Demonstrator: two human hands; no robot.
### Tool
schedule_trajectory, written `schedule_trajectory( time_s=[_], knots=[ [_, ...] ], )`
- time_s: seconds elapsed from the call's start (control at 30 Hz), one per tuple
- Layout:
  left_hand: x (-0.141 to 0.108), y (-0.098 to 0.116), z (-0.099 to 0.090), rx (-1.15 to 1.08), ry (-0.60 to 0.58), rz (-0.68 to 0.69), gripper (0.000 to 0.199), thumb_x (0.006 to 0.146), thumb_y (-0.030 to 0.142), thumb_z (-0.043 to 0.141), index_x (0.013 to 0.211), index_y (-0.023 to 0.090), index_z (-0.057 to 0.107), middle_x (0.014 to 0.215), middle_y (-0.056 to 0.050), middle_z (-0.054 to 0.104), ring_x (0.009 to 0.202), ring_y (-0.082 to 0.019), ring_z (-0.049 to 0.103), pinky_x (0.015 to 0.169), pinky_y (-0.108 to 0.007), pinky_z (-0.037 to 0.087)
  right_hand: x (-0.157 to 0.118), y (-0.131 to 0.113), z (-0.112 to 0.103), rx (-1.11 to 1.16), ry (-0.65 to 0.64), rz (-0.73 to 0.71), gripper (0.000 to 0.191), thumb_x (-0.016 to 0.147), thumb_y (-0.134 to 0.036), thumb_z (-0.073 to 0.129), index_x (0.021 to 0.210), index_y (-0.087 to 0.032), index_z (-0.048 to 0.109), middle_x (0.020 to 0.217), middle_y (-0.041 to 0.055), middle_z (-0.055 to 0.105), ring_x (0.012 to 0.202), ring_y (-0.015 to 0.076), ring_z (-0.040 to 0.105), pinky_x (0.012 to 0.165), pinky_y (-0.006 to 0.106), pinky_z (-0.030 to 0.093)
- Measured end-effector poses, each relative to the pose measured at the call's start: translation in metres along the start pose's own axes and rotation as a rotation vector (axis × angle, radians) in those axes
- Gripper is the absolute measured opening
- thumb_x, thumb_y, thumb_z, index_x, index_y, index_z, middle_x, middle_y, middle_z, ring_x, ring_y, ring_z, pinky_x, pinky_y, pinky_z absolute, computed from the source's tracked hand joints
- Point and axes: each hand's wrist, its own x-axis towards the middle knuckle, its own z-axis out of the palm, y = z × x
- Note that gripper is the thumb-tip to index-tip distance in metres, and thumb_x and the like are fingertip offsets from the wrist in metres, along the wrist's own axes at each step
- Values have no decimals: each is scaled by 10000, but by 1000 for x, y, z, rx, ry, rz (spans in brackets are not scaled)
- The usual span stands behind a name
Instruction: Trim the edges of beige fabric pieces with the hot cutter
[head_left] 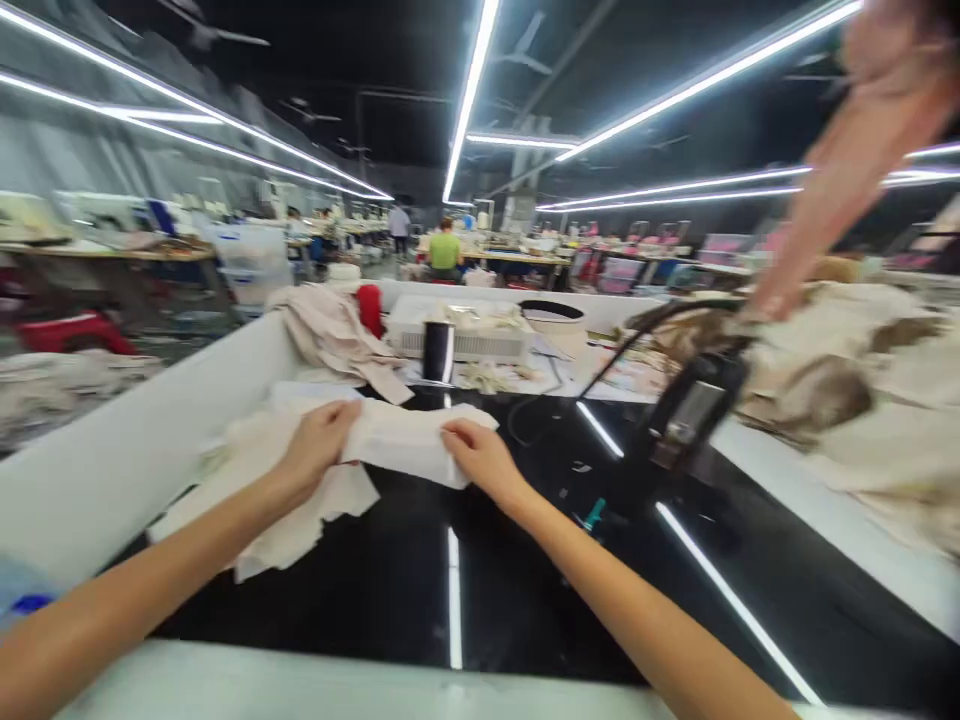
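A small white fabric piece [405, 438] is stretched between my two hands above the glossy black tabletop [360, 590]. My left hand [322, 440] pinches its left end, and my right hand [480, 455] pinches the right end, thumb and fingers pressed together. Beneath and beside my left hand lies a loose pile of cream fabric pieces [277, 535]. To the right of my right hand, a dark machine or tool [690, 410] with a black cable stands over the tabletop; its shape is blurred.
Beige cloth [337, 335] hangs over the back left rim. Behind the tabletop are a white vented box [457, 330], a black cylinder [438, 352] and a round container [555, 322]. Cream fabric [862, 400] is heaped at right. A small teal item [594, 514] lies right of centre.
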Motion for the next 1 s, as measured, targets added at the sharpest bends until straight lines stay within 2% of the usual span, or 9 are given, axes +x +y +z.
schedule_trajectory(
  time_s=[0.07,0.17,0.3,0.43,0.57,0.8,0.93,1.0],
  knots=[
    [16,-5,0,-27,39,-64,568,882,742,669,828,176,667,671,1,605,646,-189,607,526,-264,517,19,18,-3,42,52,0,215,1011,-359,706,960,-150,710,855,4,692,737,140,645,717,293,560],
    [44,-11,12,-84,35,-120,455,980,605,692,897,159,672,704,11,615,636,-150,609,560,-245,552,42,39,-8,76,157,51,298,1049,-440,653,1048,-144,690,755,-31,618,562,93,541,532,220,477],
    [65,-16,30,-139,-33,-189,308,1074,440,668,1074,133,674,903,-16,678,702,-126,650,637,-258,593,60,55,-16,43,284,106,300,1072,-439,628,1105,-145,675,741,-47,593,517,75,504,493,202,458],
    [75,-29,41,-126,-90,-275,277,1076,395,676,1165,133,671,1015,-43,691,786,-146,679,682,-279,619,71,68,-24,-50,329,120,290,1060,-433,654,1076,-146,689,774,-34,632,568,93,563,567,234,523],
    [78,-43,49,-79,-129,-347,287,1068,382,687,1221,139,664,1103,-66,693,877,-174,698,749,-321,639,76,82,-30,-151,331,106,294,1039,-441,684,1025,-148,708,882,6,705,746,146,678,734,311,603],
    [73,-52,53,28,-184,-382,306,1065,384,689,1258,148,661,1180,-83,688,963,-205,705,822,-367,647,77,96,-23,-268,265,66,235,1037,-374,697,1091,-145,705,1029,44,728,900,180,718,843,371,632],
    [72,-48,46,131,-188,-361,288,1065,393,691,1201,140,673,1111,-67,699,900,-183,703,789,-348,641,80,94,-20,-317,257,13,239,1034,-363,699,1142,-150,699,1121,66,723,1004,208,718,924,422,625],
    [68,-40,42,207,-186,-328,250,1057,379,699,1071,130,685,981,-38,700,807,-161,686,739,-310,616,79,86,-20,-344,260,-13,264,1033,-366,700,1188,-153,691,1179,79,714,1055,225,713,956,447,619]
  ],
)
